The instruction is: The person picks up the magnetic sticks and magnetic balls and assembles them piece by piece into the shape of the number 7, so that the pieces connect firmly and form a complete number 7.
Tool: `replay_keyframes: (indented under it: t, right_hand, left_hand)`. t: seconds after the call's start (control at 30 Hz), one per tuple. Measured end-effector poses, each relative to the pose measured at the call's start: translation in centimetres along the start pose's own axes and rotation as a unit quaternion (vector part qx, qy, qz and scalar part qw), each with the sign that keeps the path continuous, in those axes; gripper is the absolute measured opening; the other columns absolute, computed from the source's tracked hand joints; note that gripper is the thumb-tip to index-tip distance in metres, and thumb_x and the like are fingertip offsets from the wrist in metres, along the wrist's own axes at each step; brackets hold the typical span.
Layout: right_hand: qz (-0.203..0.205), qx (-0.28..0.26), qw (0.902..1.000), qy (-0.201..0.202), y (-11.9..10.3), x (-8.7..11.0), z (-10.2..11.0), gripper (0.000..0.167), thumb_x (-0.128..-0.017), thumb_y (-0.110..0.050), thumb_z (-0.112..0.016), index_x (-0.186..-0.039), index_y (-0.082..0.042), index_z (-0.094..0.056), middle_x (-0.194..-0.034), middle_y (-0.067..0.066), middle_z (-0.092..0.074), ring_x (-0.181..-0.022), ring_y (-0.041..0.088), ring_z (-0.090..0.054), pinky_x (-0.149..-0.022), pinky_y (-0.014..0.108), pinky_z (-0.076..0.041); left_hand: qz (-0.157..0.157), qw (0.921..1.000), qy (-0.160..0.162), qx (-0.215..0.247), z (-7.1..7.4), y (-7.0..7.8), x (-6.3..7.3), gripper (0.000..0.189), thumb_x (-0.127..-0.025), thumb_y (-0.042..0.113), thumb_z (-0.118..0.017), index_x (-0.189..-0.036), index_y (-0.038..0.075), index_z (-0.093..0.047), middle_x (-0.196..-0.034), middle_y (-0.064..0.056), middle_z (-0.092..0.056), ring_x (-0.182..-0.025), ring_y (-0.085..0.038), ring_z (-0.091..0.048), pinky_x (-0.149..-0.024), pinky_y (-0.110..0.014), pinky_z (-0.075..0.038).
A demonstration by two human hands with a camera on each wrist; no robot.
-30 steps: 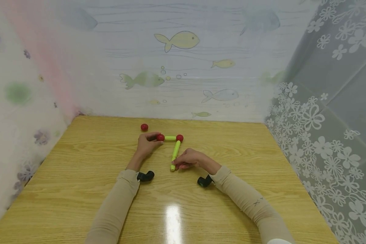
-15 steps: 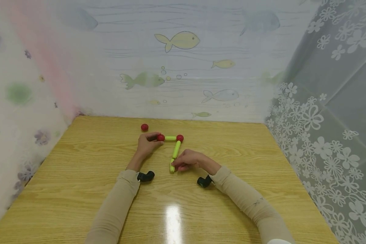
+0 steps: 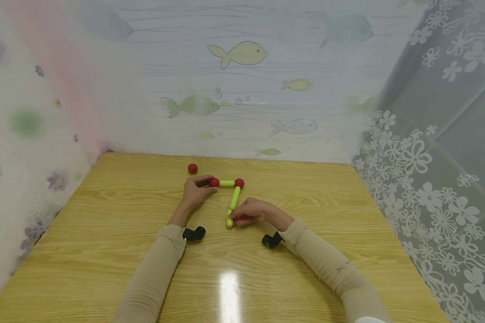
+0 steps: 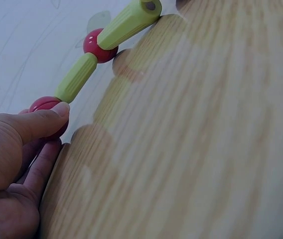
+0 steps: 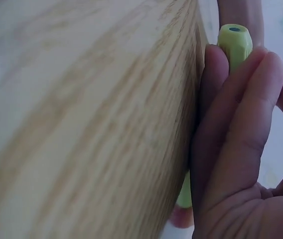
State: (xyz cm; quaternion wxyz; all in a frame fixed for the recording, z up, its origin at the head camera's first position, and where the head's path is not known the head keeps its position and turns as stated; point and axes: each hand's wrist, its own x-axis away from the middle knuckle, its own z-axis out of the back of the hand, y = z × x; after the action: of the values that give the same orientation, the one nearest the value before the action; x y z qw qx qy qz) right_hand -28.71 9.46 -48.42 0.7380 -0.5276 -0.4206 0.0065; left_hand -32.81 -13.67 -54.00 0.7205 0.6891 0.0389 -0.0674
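My left hand (image 3: 196,190) pinches a shiny red ball (image 3: 214,182) between thumb and fingers. From that ball a yellow-green magnetic rod (image 3: 227,183) runs right to a second red ball (image 3: 239,183). Another yellow-green rod (image 3: 235,197) extends from the second ball toward me. At its near end, my right hand (image 3: 252,211) pinches a third yellow-green rod (image 3: 229,221); whether the two rods touch, I cannot tell. In the right wrist view, the held rod's end (image 5: 235,37) with a dark round centre sticks out past the fingers.
A loose red ball (image 3: 192,168) lies behind my left hand. All of this is on a wooden table (image 3: 307,269), with a fish-patterned curtain (image 3: 226,89) along its back edge. A black wrist camera (image 3: 194,233) sits on the left wrist, another black camera (image 3: 271,241) on the right.
The third rod in my right hand has shifted slightly toward me and now lies at the second rod's near end rather than overlapping it. My left hand stays on its ball.
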Motion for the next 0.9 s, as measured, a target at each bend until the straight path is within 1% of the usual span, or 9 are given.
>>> replay_keyframes:
  t: [0.2, 0.4, 0.5, 0.57, 0.63, 0.77, 0.9]
  right_hand:
    - [0.034, 0.051, 0.9976, -0.031, 0.1, 0.5, 0.1, 0.014, -0.096, -0.013, -0.068, -0.087, -0.005, -0.074, -0.073, 0.002, -0.072, -0.063, 0.005, -0.066, -0.057, 0.016, -0.054]
    - [0.065, 0.094, 0.9918, -0.057, 0.1, 0.9, 0.5, 0.014, -0.099, -0.016, -0.063, -0.09, -0.008, -0.071, -0.078, 0.001, -0.073, -0.068, 0.006, -0.066, -0.053, 0.014, -0.044]
    - [0.07, 0.101, 0.9904, -0.062, 0.1, 1.0, 0.6, 0.013, -0.099, -0.016, -0.063, -0.092, -0.008, -0.07, -0.078, 0.0, -0.071, -0.067, 0.006, -0.064, -0.052, 0.015, -0.041]
    - [0.072, 0.104, 0.9898, -0.065, 0.2, 1.0, 0.6, 0.012, -0.1, -0.016, -0.061, -0.097, -0.007, -0.069, -0.078, 0.0, -0.068, -0.065, 0.006, -0.061, -0.052, 0.016, -0.039]
    - [0.074, 0.107, 0.9892, -0.068, 0.2, 1.0, 0.7, 0.015, -0.102, -0.016, -0.058, -0.102, -0.005, -0.068, -0.078, -0.001, -0.065, -0.063, 0.007, -0.057, -0.051, 0.017, -0.038]
    - [0.08, 0.108, 0.9887, -0.067, 0.2, 1.2, 0.7, 0.023, -0.105, -0.017, -0.053, -0.11, 0.0, -0.067, -0.078, 0.0, -0.063, -0.059, 0.008, -0.051, -0.051, 0.019, -0.037]
    - [0.08, 0.112, 0.9886, -0.059, 0.2, 1.4, 0.6, 0.026, -0.105, -0.017, -0.054, -0.115, 0.002, -0.069, -0.076, -0.001, -0.06, -0.057, 0.007, -0.049, -0.051, 0.019, -0.038]
  left_hand:
    - [0.003, 0.9999, 0.005, -0.013, 0.0, 0.1, 0.0, 0.045, -0.083, -0.004, -0.082, -0.126, -0.007, -0.068, -0.125, -0.028, -0.067, -0.119, -0.036, -0.063, -0.09, -0.021, -0.056]
    - [0.006, 0.9999, 0.009, -0.003, 0.0, 0.2, 0.2, 0.044, -0.082, -0.005, -0.082, -0.124, -0.006, -0.069, -0.123, -0.027, -0.068, -0.118, -0.034, -0.064, -0.088, -0.019, -0.057]
    - [0.007, 0.9999, 0.007, -0.006, 0.0, 0.2, 0.2, 0.045, -0.082, -0.005, -0.082, -0.125, -0.006, -0.069, -0.124, -0.027, -0.068, -0.117, -0.033, -0.065, -0.088, -0.019, -0.057]
    - [0.007, 0.9999, 0.006, -0.009, 0.0, 0.3, 0.2, 0.046, -0.082, -0.005, -0.082, -0.126, -0.006, -0.069, -0.124, -0.027, -0.067, -0.117, -0.033, -0.065, -0.088, -0.02, -0.057]
    - [0.008, 0.9999, 0.006, -0.008, 0.0, 0.3, 0.2, 0.046, -0.082, -0.005, -0.082, -0.126, -0.006, -0.069, -0.124, -0.027, -0.067, -0.118, -0.033, -0.064, -0.089, -0.02, -0.057]
    - [0.011, 0.9999, 0.005, -0.008, 0.0, 0.4, 0.3, 0.045, -0.082, -0.005, -0.082, -0.125, -0.005, -0.069, -0.124, -0.026, -0.068, -0.118, -0.033, -0.064, -0.09, -0.02, -0.056]
    - [0.011, 0.9998, 0.005, -0.014, 0.0, 0.4, 0.3, 0.045, -0.082, -0.004, -0.082, -0.125, -0.005, -0.069, -0.124, -0.026, -0.068, -0.119, -0.033, -0.064, -0.09, -0.02, -0.056]
